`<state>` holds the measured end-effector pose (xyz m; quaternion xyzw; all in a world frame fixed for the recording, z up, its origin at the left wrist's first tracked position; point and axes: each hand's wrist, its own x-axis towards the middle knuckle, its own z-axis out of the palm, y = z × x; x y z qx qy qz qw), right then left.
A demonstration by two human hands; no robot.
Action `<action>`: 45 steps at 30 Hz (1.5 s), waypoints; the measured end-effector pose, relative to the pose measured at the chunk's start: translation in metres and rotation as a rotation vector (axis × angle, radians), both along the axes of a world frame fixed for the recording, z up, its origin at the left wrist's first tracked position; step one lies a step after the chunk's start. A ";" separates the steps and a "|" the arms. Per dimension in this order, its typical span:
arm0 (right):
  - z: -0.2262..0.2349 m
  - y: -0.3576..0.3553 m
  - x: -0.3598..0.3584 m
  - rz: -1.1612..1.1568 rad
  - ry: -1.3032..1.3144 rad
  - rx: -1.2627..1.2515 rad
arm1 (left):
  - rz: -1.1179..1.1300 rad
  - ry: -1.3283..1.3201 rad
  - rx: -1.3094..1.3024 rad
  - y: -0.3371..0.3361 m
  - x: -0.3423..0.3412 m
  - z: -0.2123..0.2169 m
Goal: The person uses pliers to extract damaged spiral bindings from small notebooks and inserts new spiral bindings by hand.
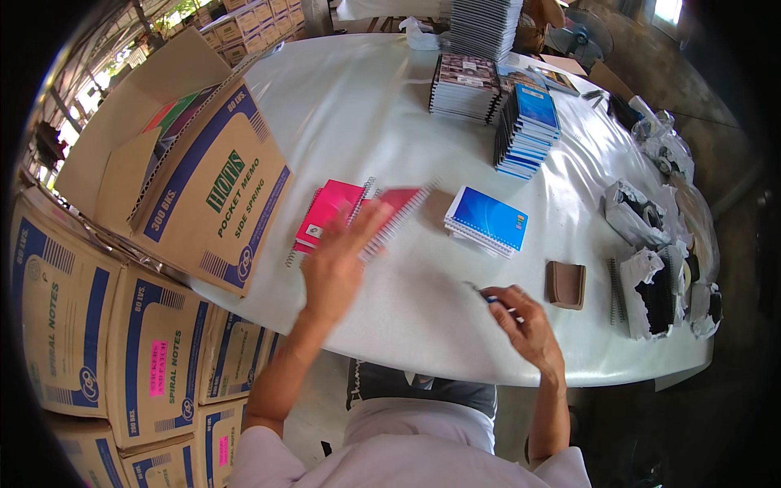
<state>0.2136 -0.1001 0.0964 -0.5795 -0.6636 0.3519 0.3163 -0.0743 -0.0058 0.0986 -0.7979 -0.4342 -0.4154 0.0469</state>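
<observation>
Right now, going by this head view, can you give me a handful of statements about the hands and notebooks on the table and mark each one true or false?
1. The left hand reaches over the pink spiral notebooks. True.
2. The right hand is empty. False: it holds a small blue-tipped tool.
3. The blue spiral notebooks lie on the floor. False: they lie on the white table.
4. The open cardboard box stands left of the pink notebooks. True.
5. A brown pad lies right of the right hand. True.

We're looking down on a white table (366, 106) with stacked cardboard cartons (122, 342) crowding its left side. Daylight pours in past shelving (89, 65) at upper left, and we've got grey concrete floor (716, 138) on the right.
</observation>
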 end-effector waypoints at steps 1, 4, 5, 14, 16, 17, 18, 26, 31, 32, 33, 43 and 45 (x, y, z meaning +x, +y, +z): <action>-0.009 -0.001 0.016 -0.018 -0.191 0.060 | -0.125 -0.176 -0.135 0.013 -0.014 0.006; -0.040 0.005 0.038 -0.063 -0.567 0.313 | -0.403 -0.583 -0.479 0.042 -0.050 -0.004; -0.041 0.011 0.029 -0.075 -0.581 0.437 | -0.504 -0.645 -0.545 0.044 -0.057 -0.005; -0.016 0.118 -0.130 0.270 0.553 0.357 | -0.747 -0.959 -0.880 0.081 -0.058 -0.017; -0.009 0.130 -0.159 0.165 0.273 0.594 | -0.566 -1.023 -0.929 0.102 -0.083 -0.008; -0.012 0.136 -0.172 0.149 0.103 0.692 | -0.492 -1.086 -0.984 0.113 -0.105 -0.013; -0.019 0.142 -0.182 0.134 -0.069 0.784 | -0.412 -1.151 -1.036 0.123 -0.121 -0.022; -0.059 0.136 -0.033 -0.496 -0.203 0.720 | -0.110 -0.613 -1.150 0.104 -0.106 -0.046; -0.066 0.138 0.070 -0.656 -0.312 0.026 | 0.086 -0.165 -0.851 0.111 -0.097 -0.047; -0.071 0.140 0.077 -0.639 -0.153 -0.020 | 0.219 -0.019 -0.645 0.107 -0.086 -0.047; -0.074 0.141 0.080 -0.614 0.009 -0.068 | 0.353 0.125 -0.434 0.101 -0.077 -0.045; -0.054 0.131 0.053 -0.563 -0.287 -0.036 | -0.201 -0.091 -0.380 0.058 0.043 -0.062; -0.056 0.126 0.046 -0.582 -0.433 0.291 | -0.231 -0.234 -0.644 0.062 0.068 -0.077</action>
